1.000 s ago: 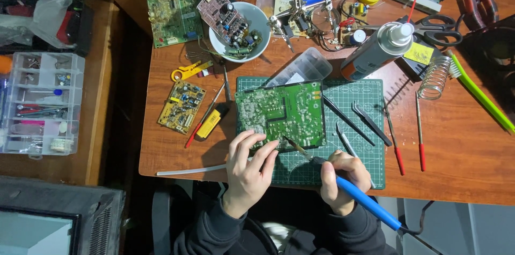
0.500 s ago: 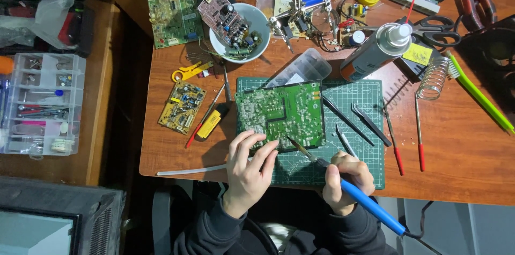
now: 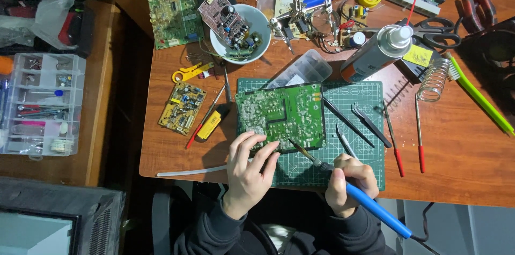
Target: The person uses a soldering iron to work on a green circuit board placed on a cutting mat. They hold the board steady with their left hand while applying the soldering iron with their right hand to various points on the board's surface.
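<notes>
Left hand (image 3: pixel 248 172) pins the board (image 3: pixel 281 113) flat. Right hand (image 3: pixel 348 182) grips the iron (image 3: pixel 343 185), tip at the board's near edge. Soldering underway; progress unclear.

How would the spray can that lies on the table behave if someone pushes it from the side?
The spray can lies on its side, so it would probably roll. Its round metal body looks smooth, maybe slippery.

single head-worn view, straight down and fairly near over the wooden desk (image 3: pixel 461 153), no second view
</notes>
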